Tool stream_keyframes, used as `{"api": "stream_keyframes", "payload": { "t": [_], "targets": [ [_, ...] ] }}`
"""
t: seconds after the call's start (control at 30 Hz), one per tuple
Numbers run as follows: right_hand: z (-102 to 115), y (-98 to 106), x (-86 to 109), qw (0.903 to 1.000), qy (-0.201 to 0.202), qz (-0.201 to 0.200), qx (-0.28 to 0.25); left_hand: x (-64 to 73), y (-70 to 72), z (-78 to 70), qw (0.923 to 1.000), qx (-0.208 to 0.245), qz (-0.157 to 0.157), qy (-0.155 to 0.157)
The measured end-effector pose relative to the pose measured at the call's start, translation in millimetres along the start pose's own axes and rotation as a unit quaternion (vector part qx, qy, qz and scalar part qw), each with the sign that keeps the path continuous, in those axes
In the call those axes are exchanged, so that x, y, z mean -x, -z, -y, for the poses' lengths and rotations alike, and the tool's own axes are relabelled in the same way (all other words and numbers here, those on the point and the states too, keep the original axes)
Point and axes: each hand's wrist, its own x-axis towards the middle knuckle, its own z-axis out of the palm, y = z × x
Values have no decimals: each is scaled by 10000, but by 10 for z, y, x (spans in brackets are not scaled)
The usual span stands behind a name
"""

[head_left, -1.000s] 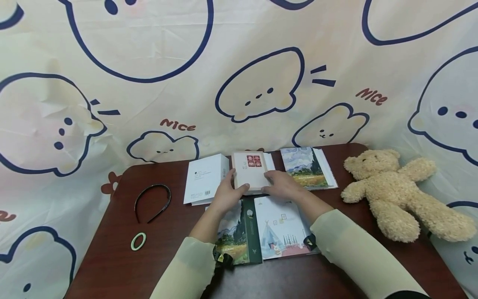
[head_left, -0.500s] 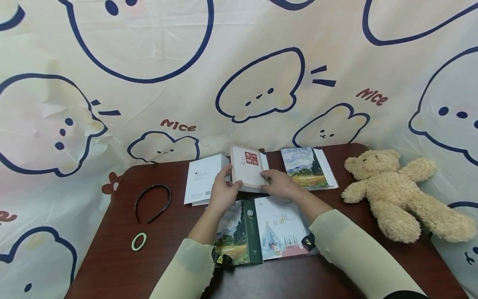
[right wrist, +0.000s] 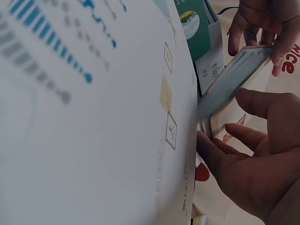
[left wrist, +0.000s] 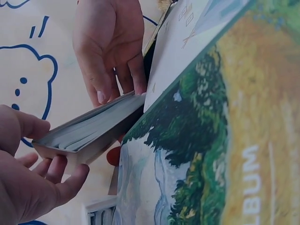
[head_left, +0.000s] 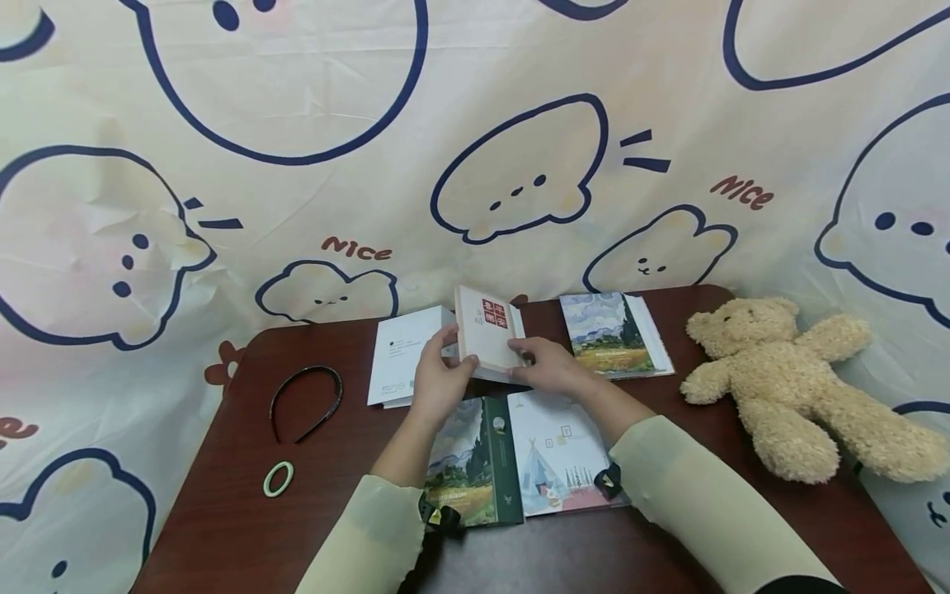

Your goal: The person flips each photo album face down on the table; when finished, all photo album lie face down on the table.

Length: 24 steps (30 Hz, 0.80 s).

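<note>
Both hands hold a small cream photo album (head_left: 484, 330) with a red square of characters on its cover, tilted with its left side raised. My left hand (head_left: 439, 381) grips its left edge, thumb at the near corner; in the left wrist view its fingers curl under the cover. My right hand (head_left: 552, 365) holds the right edge; in the right wrist view the thumb (right wrist: 253, 99) lies at the page edges. Page edges (left wrist: 89, 124) face the left wrist camera. Below the hands lie a green-spined landscape album (head_left: 467, 470) and a white album with a tent drawing (head_left: 557, 454).
A white album (head_left: 404, 355) lies back left, another landscape album (head_left: 609, 334) back right. A teddy bear (head_left: 787, 388) lies at the table's right side. A black headband (head_left: 337, 392) and a pale green ring (head_left: 278, 479) lie on the left of the brown table (head_left: 223, 528).
The cream album has tilted, its left and far edges rising while the right side stays low. My left hand has shifted slightly up and left with it; the right hand has barely moved.
</note>
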Motion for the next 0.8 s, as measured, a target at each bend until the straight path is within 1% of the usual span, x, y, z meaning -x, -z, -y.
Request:
{"api": "stream_keyframes", "payload": {
  "t": [0.23, 0.47, 0.67, 0.8],
  "targets": [
    [18, -30, 0, 9994, -21, 18, -359, 2, 8, 13, 9994, 240, -90, -253],
    [36, -49, -18, 9954, -96, 121, -950, 22, 26, -17, 9967, 588, -38, -554],
    [43, -73, -37, 9902, -209, 236, -1363, 14, 41, -41, 9972, 499, -123, -537],
    [52, -94, -45, 9872, -190, 281, -1557, 12, 55, -48, 9974, 398, -224, -558]
  ]
}}
